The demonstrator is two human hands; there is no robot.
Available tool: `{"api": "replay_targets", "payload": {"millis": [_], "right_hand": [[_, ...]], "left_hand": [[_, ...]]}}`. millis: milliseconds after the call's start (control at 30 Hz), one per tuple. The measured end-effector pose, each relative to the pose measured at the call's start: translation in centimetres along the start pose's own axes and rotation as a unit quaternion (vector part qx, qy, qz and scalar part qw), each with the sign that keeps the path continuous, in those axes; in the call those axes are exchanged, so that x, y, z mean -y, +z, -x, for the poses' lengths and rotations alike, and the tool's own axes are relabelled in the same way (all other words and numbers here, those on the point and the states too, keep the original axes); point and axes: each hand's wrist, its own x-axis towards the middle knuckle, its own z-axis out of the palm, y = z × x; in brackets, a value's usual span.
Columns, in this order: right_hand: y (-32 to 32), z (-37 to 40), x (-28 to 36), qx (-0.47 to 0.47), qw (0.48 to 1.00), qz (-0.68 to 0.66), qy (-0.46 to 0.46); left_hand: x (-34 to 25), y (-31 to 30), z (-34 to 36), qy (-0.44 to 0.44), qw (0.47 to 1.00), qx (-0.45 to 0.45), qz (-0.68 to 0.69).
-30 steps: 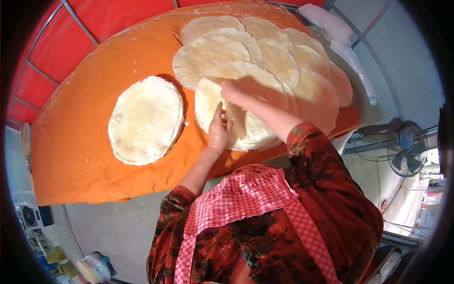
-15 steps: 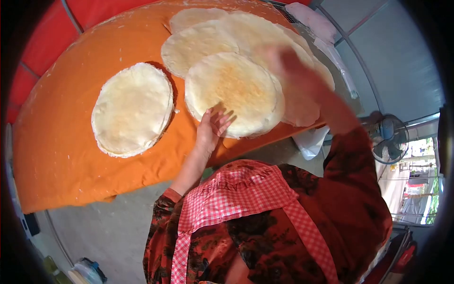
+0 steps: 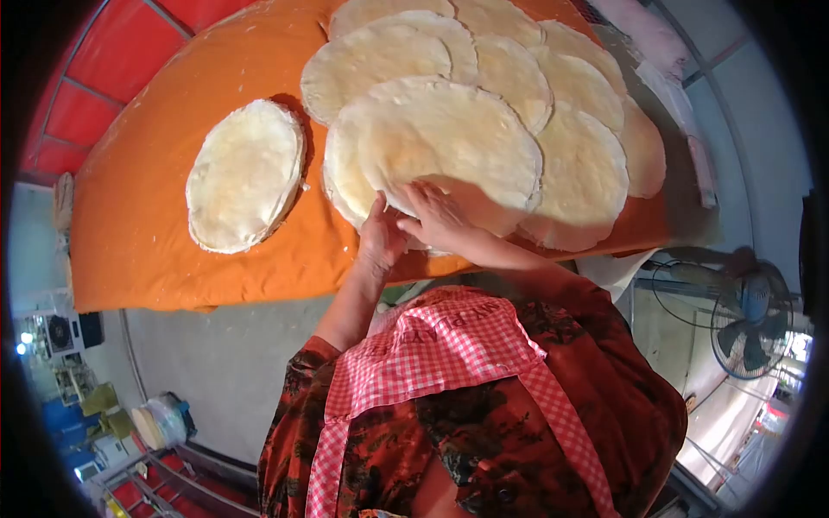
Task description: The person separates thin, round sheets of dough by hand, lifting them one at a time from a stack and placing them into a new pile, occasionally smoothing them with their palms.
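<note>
In front of me a large pale round flatbread (image 3: 458, 129) lies on top of a stack of flatbreads (image 3: 345, 177), shifted to the right so the lower one shows at the left. My right hand (image 3: 436, 214) rests on its near edge, palm down, with the fingers stretched out. Beside it my left hand (image 3: 382, 237) is at the stack's near left edge, one finger extended against the rim and the others partly hidden. The hands almost touch.
A separate stack of round flatbreads (image 3: 246, 177) sits to the left on the orange cloth (image 3: 155, 216). Several thin flatbreads (image 3: 579, 164) overlap at the back and right. A fan (image 3: 753, 319) stands at the right, beyond the table edge.
My right hand has come from the back right to the near edge of the middle stack. Another pale flatbread now covers the browned one. My left hand stays at the stack's edge.
</note>
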Motion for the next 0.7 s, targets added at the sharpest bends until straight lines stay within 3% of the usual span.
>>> {"api": "replay_targets", "payload": {"millis": [100, 200, 300, 433, 567, 600, 700], "right_hand": [[-0.5, -1.0, -0.9, 0.014, 0.998, -0.059, 0.035], [-0.9, -2.1, -2.2, 0.079, 0.989, -0.112, 0.058], [-1.1, -2.0, -1.9, 0.014, 0.999, -0.042, -0.032], [-1.0, -2.2, -1.9, 0.015, 0.998, -0.044, -0.031], [-2.6, -3.2, -1.6, 0.116, 0.971, -0.171, 0.119], [-2.4, -3.6, -2.0, 0.121, 0.972, -0.172, 0.101], [-2.4, -4.1, -2.2, 0.153, 0.946, -0.227, 0.172]], "left_hand": [[0.8, -0.1, -0.7, 0.055, 0.997, -0.016, 0.052], [1.0, 0.2, -1.4, 0.046, 0.997, -0.064, 0.016], [1.0, 0.9, -1.3, 0.068, 0.996, -0.056, 0.011], [1.1, 0.9, -1.9, 0.065, 0.998, -0.023, 0.007], [1.2, -0.7, -2.7, 0.030, 0.999, -0.009, -0.025], [1.1, -0.8, -3.0, 0.031, 0.999, -0.001, -0.021], [1.1, -0.5, -2.8, 0.050, 0.999, 0.010, -0.015]]}}
